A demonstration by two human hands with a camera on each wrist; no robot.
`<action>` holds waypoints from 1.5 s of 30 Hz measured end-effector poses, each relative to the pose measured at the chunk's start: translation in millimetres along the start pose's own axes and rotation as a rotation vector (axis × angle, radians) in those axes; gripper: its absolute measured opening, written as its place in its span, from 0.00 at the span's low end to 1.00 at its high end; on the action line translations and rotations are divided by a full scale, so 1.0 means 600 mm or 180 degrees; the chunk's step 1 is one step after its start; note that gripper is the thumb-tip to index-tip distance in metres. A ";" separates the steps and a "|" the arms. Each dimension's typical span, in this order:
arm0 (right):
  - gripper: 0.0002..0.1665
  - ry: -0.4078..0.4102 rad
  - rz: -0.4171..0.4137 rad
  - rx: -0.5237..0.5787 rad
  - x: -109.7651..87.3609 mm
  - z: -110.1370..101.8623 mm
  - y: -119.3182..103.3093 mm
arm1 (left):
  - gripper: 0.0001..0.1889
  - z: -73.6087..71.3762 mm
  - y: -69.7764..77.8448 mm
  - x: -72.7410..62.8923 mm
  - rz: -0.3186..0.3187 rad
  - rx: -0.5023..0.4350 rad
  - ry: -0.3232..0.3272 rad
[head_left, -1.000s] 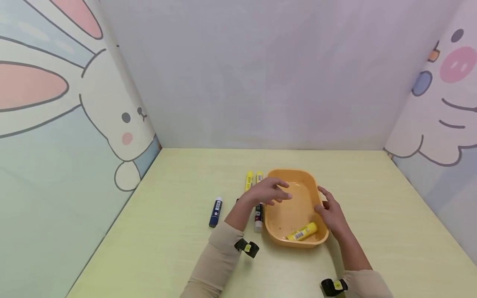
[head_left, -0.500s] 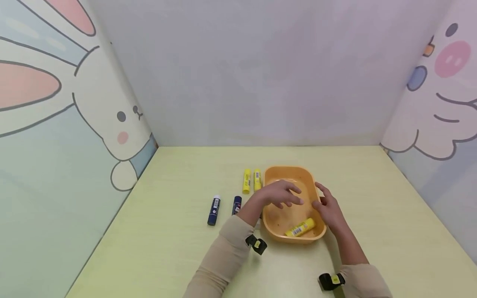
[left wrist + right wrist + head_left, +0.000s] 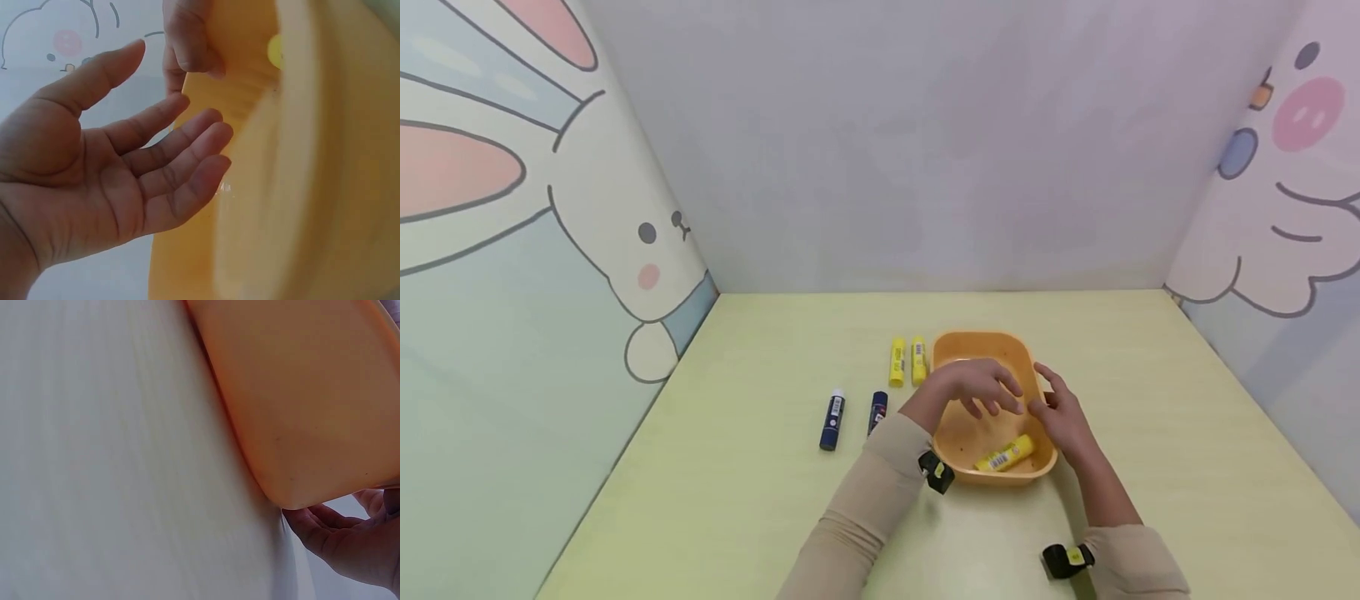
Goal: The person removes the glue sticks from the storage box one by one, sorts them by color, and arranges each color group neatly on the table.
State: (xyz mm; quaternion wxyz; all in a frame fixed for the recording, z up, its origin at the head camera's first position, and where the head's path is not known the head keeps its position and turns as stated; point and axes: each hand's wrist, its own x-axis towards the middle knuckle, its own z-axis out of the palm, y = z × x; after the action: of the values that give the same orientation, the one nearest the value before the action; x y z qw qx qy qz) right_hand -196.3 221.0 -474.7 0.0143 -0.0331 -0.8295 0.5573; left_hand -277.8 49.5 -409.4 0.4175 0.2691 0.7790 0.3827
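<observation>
An orange plastic tray (image 3: pixel 957 442) rests on the table, with a yellow glue stick (image 3: pixel 1005 454) lying in its near right corner. My right hand (image 3: pixel 1063 417) holds the tray's right side, thumb over the rim and fingers outside. In the right wrist view, fingertips (image 3: pixel 300 522) touch the tray's lower corner. My left hand (image 3: pixel 981 385) hovers over the tray, palm toward the other hand and fingers loosely spread. Nothing is in it, as the left wrist view shows its bare palm (image 3: pixel 81 194).
Left of the tray lie two yellow glue sticks (image 3: pixel 897 362) side by side. Nearer are a navy glue stick with a white cap (image 3: pixel 832 421) and another navy stick (image 3: pixel 877 410), partly covered by the left sleeve (image 3: pixel 872 500). Walls with cartoon animals (image 3: pixel 647 250) enclose the table.
My left hand has moved right across the tray, uncovering the yellow sticks and part of a navy one. A dark stick beside the tray is now hidden behind the arm. The right hand keeps its hold.
</observation>
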 end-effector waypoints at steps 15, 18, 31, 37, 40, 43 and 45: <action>0.37 0.0042 0.0091 -0.0085 -0.001 0.002 -0.004 | 0.14 -0.012 -0.007 0.039 -0.0562 0.0015 -0.0866; 0.37 0.0040 0.0120 -0.0087 -0.001 0.001 -0.006 | 0.14 -0.014 -0.005 0.038 -0.0644 -0.0024 -0.0952; 0.38 0.0008 0.0167 -0.0046 0.002 0.001 -0.008 | 0.14 -0.016 -0.013 0.039 -0.1163 -0.0615 -0.0990; 0.38 -0.0007 0.0217 -0.0077 0.000 0.001 -0.006 | 0.15 -0.008 -0.019 0.051 -0.1300 -0.0737 -0.1147; 0.37 -0.0023 0.0190 -0.0071 0.001 0.003 -0.006 | 0.16 -0.003 -0.021 0.057 -0.1346 -0.0662 -0.1255; 0.37 -0.0030 0.0145 -0.0070 0.002 0.004 -0.006 | 0.16 0.001 -0.021 0.063 -0.1334 -0.0556 -0.1365; 0.37 -0.0021 0.0127 -0.0090 0.002 0.004 -0.006 | 0.16 0.004 -0.021 0.066 -0.1335 -0.0516 -0.1430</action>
State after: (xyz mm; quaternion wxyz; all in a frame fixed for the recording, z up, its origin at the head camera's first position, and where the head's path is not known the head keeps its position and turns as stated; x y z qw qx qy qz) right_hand -197.8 217.4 -472.4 0.0000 -0.0480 -0.8365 0.5459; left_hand -296.9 72.9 -438.1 0.6690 0.1463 0.6727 0.2801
